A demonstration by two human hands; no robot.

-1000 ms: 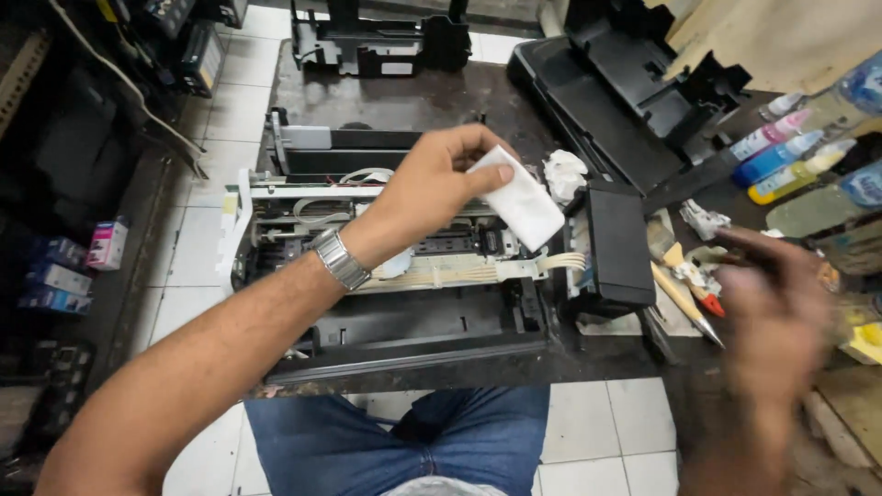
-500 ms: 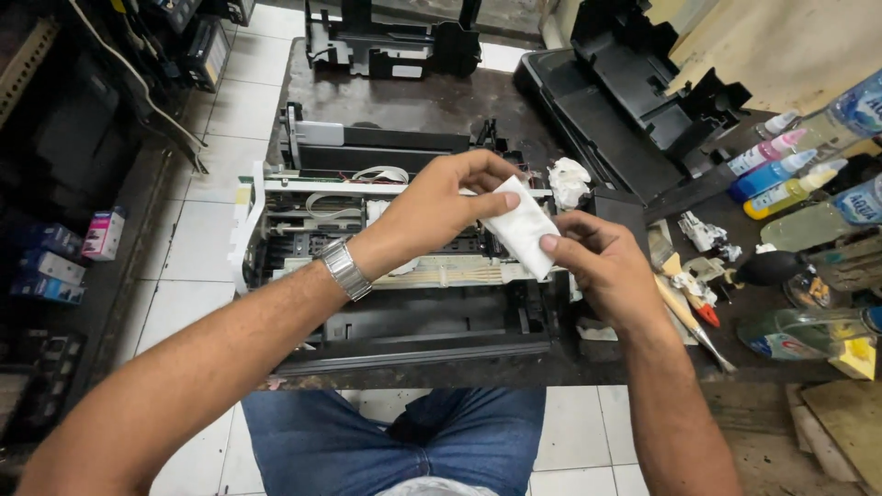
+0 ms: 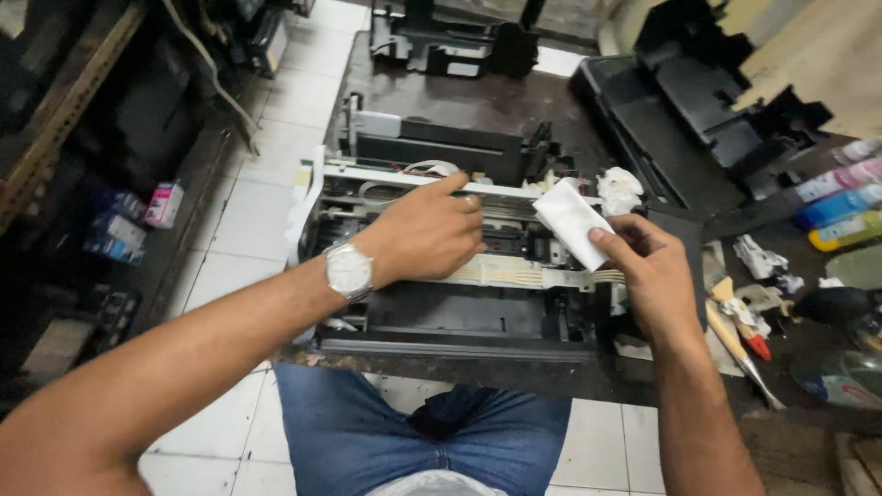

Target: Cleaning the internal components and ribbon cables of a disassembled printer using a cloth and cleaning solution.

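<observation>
A: Status on the opened printer (image 3: 441, 266)?

B: Outer shell already off, mechanism exposed on the tabletop (image 3: 441, 96). Loose black housing parts (image 3: 698, 101) parked up right, another black frame piece (image 3: 450, 41) at the far edge.

A: Hands?

B: Left hand (image 3: 427, 230) resting palm-down on the mechanism, fingers mostly extended, index tip touching the metal rail (image 3: 404, 176). Holding nothing. Right hand (image 3: 648, 271) pinching a folded white tissue (image 3: 570, 220) between thumb and fingers, lower corner gripped, rest sticking up just above the carriage area at the printer's right end.

A: Tissue used yet?

B: Looks clean, no ink visible. Judging by that, wiping not started or barely begun. Not touching any part, as far as can be told.

A: Left to do?

B: Everything after teardown, by the look: cleaning, then shell back on.

A: Counts?

B: One open printer. One folded tissue in hand, one crumpled white wad (image 3: 620, 190) beside the printer's far right corner. Three coloured ink bottles (image 3: 841, 204) at the right edge. One wristwatch (image 3: 349, 271) on the left wrist. Few small hand tools (image 3: 740, 335) right of the printer, exact number unclear. Some small boxes (image 3: 138, 225) on the left shelf, too cluttered to count.
</observation>
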